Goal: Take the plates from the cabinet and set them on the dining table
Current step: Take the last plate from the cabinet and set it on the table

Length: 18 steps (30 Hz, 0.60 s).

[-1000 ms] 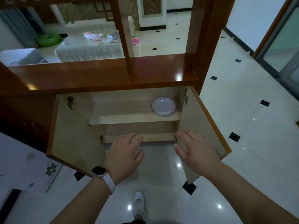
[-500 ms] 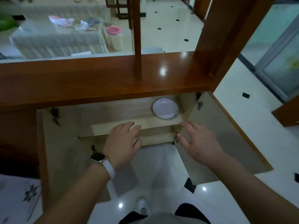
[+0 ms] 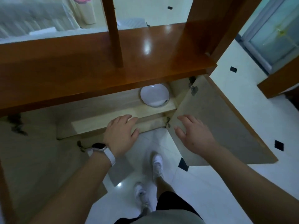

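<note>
A white plate (image 3: 154, 95) sits on the upper shelf (image 3: 103, 117) of the open wooden cabinet, at its right end, partly under the brown top. My left hand (image 3: 121, 133), with a watch on the wrist, hovers palm down in front of the shelf edge, fingers relaxed, holding nothing. My right hand (image 3: 193, 135) is spread open below and to the right of the plate, in front of the open right door (image 3: 218, 122). Neither hand touches the plate.
The glossy brown cabinet top (image 3: 97, 67) overhangs the shelf, with a wooden post (image 3: 114, 33) rising from it. The left door (image 3: 32, 159) stands open too. My white shoes (image 3: 157, 165) stand on the tiled floor. A covered table (image 3: 32, 18) lies beyond the divider.
I have stepped closer and bent over the cabinet, so the view looks more steeply down. Both hands have moved forward toward the shelf and stay open.
</note>
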Tool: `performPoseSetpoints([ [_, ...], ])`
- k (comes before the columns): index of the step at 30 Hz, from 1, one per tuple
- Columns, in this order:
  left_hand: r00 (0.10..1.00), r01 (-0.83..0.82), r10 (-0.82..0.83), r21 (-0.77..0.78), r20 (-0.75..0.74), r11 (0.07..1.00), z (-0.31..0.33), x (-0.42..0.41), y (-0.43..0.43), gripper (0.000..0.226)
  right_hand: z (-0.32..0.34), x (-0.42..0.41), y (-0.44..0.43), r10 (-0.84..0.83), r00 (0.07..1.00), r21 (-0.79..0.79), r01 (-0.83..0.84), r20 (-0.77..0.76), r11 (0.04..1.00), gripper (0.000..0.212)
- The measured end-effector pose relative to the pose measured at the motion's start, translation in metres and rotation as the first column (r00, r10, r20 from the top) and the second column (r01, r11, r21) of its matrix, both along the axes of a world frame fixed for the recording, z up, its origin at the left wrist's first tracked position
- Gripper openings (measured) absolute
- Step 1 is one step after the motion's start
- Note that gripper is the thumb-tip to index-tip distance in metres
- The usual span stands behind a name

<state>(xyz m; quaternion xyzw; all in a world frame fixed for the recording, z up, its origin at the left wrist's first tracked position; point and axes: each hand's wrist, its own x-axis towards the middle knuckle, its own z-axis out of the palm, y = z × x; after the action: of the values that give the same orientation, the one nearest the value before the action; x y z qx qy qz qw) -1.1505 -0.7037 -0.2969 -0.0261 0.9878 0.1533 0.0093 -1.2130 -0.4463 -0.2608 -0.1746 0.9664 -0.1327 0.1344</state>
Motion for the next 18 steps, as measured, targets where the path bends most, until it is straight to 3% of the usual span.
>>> performPoseSetpoints([
  [6,0.999,-0.044,0.044,0.28,0.007,0.959,-0.057,-0.051,0.012,0.053,-0.06,-0.046,0.002,-0.195,0.961,-0.173,0.23,0.197,0.958,0.05],
  [9,0.989,-0.139,0.104,0.428,0.105,0.893,-0.092,-0.081,0.02,0.047,-0.092,-0.072,-0.003,-0.284,0.906,-0.244,0.365,0.313,0.898,0.045],
  [11,0.958,-0.282,0.198,0.551,0.207,0.785,-0.113,-0.102,0.024,0.04,-0.113,-0.09,-0.007,-0.338,0.856,-0.308,0.468,0.392,0.828,0.04],
  [13,0.889,-0.458,0.32,0.663,0.328,0.592,-0.133,-0.125,0.027,0.035,-0.134,-0.108,-0.01,-0.382,0.807,-0.335,0.55,0.451,0.765,0.036],
  [15,0.816,-0.57,0.4,0.698,0.418,0.433,-0.152,-0.149,0.029,0.03,-0.156,-0.127,-0.013,-0.402,0.751,-0.357,0.622,0.524,0.696,0.035],
  [18,0.737,-0.656,0.428,0.704,0.522,0.272,-0.185,-0.18,0.024,0.037,-0.192,-0.156,-0.019,-0.399,0.684,-0.426,0.708,0.61,0.563,0.046],
])
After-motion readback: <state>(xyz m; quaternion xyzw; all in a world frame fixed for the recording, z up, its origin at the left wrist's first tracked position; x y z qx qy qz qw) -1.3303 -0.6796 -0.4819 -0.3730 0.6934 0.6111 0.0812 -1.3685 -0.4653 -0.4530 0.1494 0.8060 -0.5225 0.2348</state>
